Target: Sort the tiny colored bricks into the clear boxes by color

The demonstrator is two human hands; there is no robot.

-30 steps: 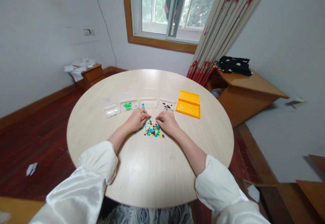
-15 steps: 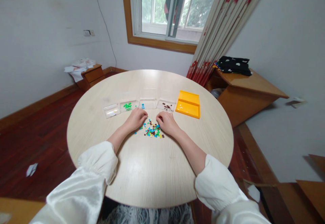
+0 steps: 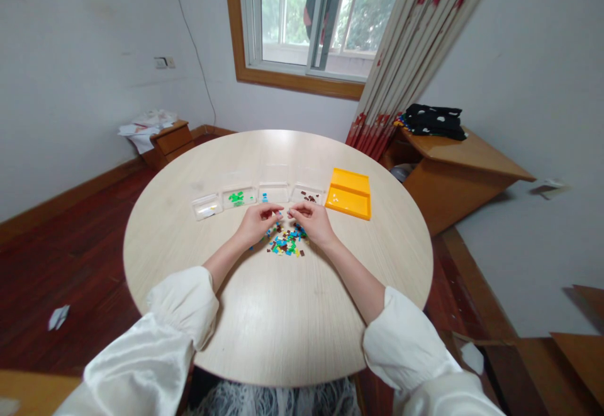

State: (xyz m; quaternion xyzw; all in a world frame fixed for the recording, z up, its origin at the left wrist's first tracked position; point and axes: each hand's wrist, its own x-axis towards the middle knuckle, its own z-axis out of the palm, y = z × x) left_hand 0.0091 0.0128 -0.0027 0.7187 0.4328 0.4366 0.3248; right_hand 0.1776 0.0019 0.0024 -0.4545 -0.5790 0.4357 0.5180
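Observation:
A loose pile of small plastic building bricks (image 3: 287, 243) in blue, green, brown and yellow lies on the table. Just above its far edge, my left hand (image 3: 258, 223) has thumb and fingers drawn together; whatever is between them is too small to name. My right hand (image 3: 315, 222) faces it closely, thumb and forefinger pinched, and what it holds is also unclear. Beyond the hands stand clear plastic boxes: one with a few yellow bits (image 3: 206, 207), one with green pieces (image 3: 238, 197), one with blue pieces (image 3: 274, 192) and one with brown pieces (image 3: 309, 193).
An open orange-yellow case (image 3: 348, 204) with a few white bits stands right of the clear boxes. The round wooden table (image 3: 278, 315) fills the middle. A wooden cabinet (image 3: 467, 177) bearing folded dark cloth is at the right, and a curtain (image 3: 415, 44) hangs by the window.
My hands have come closer together above the far edge of the pile, and their fingertips now nearly meet. The boxes have stayed where they were.

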